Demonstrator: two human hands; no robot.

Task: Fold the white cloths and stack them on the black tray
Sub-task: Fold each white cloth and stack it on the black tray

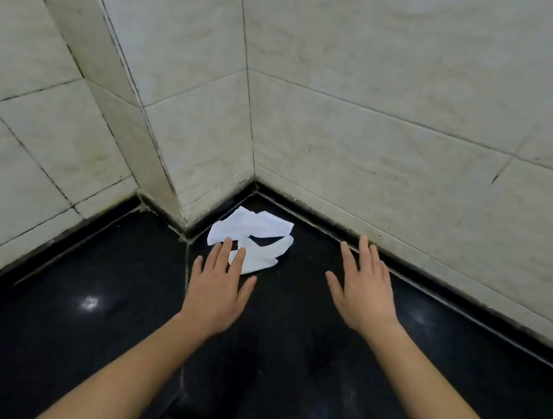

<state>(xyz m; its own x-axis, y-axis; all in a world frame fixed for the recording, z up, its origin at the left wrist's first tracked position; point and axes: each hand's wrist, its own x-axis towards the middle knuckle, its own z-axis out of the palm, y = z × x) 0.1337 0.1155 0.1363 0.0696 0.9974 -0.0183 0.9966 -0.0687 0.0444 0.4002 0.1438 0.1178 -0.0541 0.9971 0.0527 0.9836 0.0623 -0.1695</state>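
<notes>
Cloths [251, 237], white and crumpled in a loose heap, lie on the black counter [80, 342] in its far corner, just beside the foot of the tiled wall [382, 118]. They are not folded, and the counter shows dark through a gap in the heap. The left hand [216, 285] is flat, palm down, with the fingers [226, 248] straight and a little spread. 2 fingertips cover the near edge of the heap, but I cannot tell if they touch it. It holds nothing. The right hand [363, 295] is also wide, palm down, fingers straight, and holds nothing. It is apart from the cloths, to their right, near the wall foot. A pale seam [187, 278] runs along the counter beside the left hand.
</notes>
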